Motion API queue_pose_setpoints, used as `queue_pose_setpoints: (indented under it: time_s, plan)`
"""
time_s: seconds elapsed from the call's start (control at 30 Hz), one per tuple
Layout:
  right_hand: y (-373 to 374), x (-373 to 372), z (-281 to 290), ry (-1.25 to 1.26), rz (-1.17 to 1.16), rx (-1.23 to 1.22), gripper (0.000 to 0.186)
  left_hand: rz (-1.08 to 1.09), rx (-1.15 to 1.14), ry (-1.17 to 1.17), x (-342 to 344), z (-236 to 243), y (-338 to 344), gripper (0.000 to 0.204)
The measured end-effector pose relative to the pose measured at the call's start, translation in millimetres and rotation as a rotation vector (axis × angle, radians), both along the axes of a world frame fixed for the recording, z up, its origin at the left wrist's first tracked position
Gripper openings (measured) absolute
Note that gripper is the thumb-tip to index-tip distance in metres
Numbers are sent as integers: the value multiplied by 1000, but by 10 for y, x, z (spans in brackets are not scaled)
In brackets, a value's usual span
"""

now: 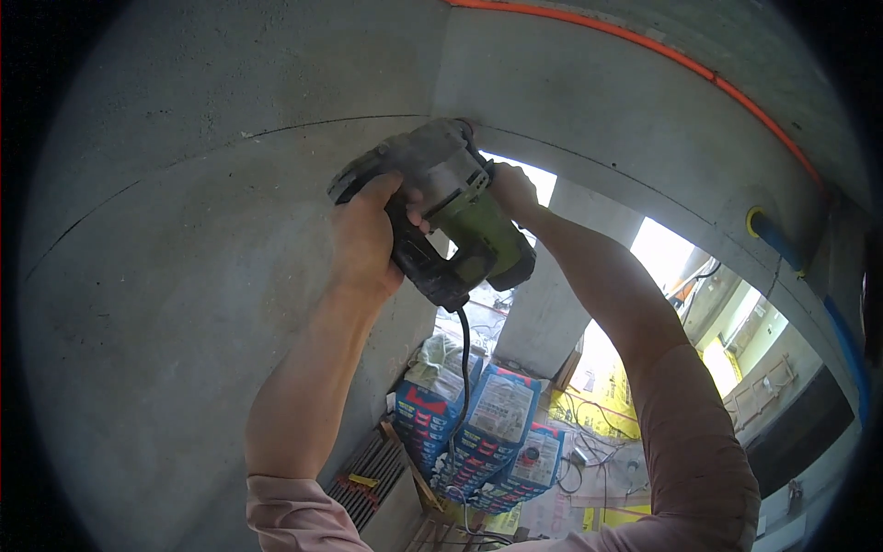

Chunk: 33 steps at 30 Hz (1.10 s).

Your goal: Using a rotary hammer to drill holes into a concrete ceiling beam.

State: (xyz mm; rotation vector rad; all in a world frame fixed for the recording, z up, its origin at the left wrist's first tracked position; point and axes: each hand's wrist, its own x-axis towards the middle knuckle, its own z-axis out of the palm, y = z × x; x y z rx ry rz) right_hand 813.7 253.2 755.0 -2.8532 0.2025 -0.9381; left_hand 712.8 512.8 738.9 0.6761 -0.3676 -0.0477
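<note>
Raised in front of me, close to the grey wall, is a dusty green and black corded rotary hammer drill [483,225]. My left hand [370,221] is closed around its black rear handle, with the thumb along the top. On the far side, my right hand [513,193] grips it near the front housing; most of those fingers are hidden behind the tool. The drill's bit and where it meets the wall cannot be seen. From the handle a black power cord [464,359] hangs down toward the floor.
Stacks of blue packages [497,405] stand below, with a cloth [437,361] on one. A dark line [322,121] crosses the wall [212,276]. An orange pipe [644,44] runs overhead; a blue pipe [782,244] sticks out at right. Cables lie on yellow sheeting [607,405].
</note>
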Motion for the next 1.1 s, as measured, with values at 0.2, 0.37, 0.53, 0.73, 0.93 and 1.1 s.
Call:
queue_pose_setpoints:
  time_s: [0.2,0.37,0.53,0.73,0.93,1.1]
  plan:
    - [6,-19,7,-4,22,-3,40,17,36,12,28,35,-7,10]
    - [-8,11,0,5,-11,10,36,-6,10,6,56,32,-26,11]
    - [25,98,-64,-38,8,68,37,19,77,-16,112,141,65,11]
    - [119,82,73,-40,82,110,43,38,134,-34,268,397,206,12]
    - [18,65,62,-70,154,112,42,64,133,-41,208,470,185,16]
    - [-95,-101,-144,-187,184,-50,39,91,162,-76,159,635,133,19]
